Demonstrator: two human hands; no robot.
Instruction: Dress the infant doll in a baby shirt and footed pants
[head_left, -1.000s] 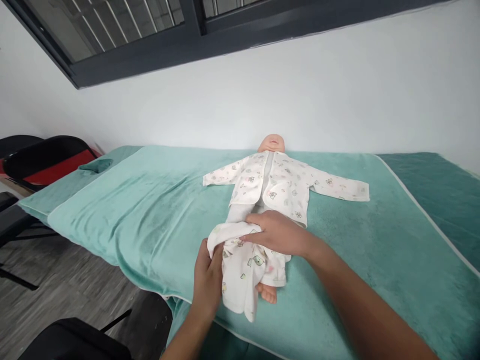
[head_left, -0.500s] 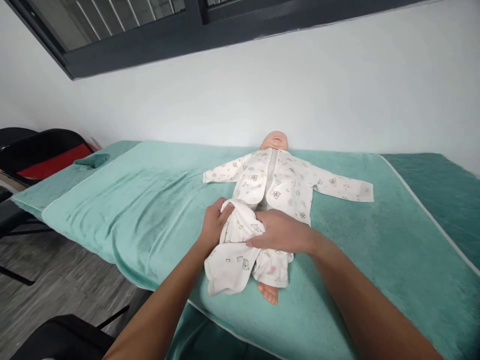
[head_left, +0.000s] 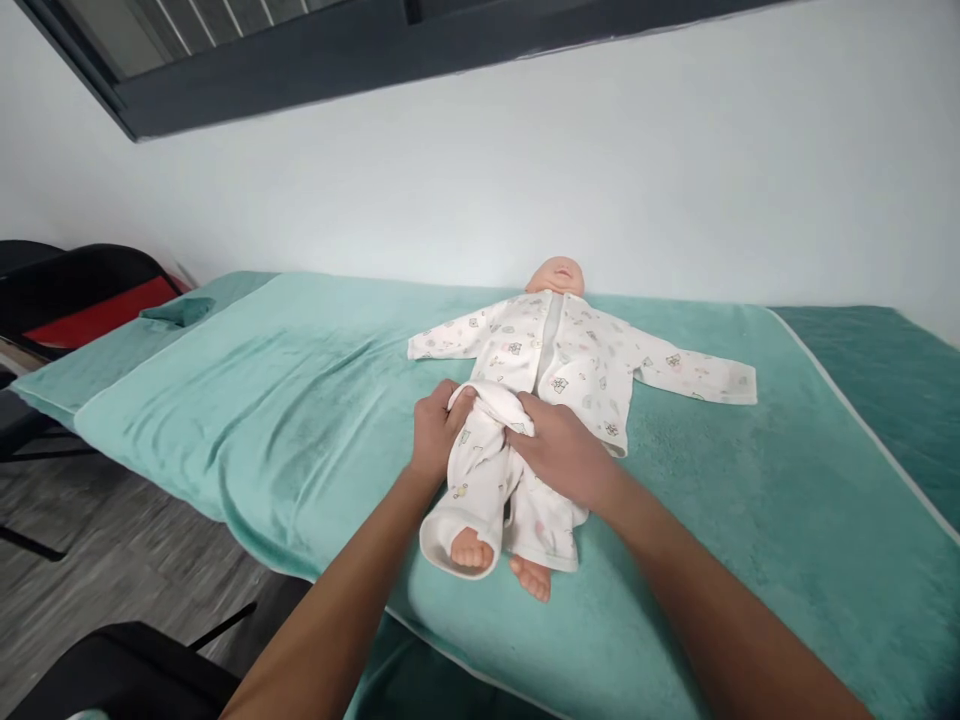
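Note:
A baby doll (head_left: 561,275) lies on its back, its head toward the wall. It wears a white printed jacket (head_left: 596,355) with both sleeves spread and the front edges parted by a narrow gap. White printed baby pants (head_left: 476,460) cover its legs, and both feet stick out of the leg cuffs. My left hand (head_left: 439,428) grips the bunched waistband at its left side, thumb on top. My right hand (head_left: 562,450) pinches the same waistband on the right. The fabric between my hands is gathered near the doll's thighs, below the jacket hem.
A green plush cover (head_left: 300,400) is spread over the bed, which stands against a white wall (head_left: 480,190). Black chairs with a red part (head_left: 105,312) stand at the left. Another black chair (head_left: 127,675) is at the lower left. A dark window frame (head_left: 300,80) is above.
The pants have been drawn up the leg on the left. Its foot, hidden before, now shows through the cuff. Both hands still hold the waistband, now slightly higher.

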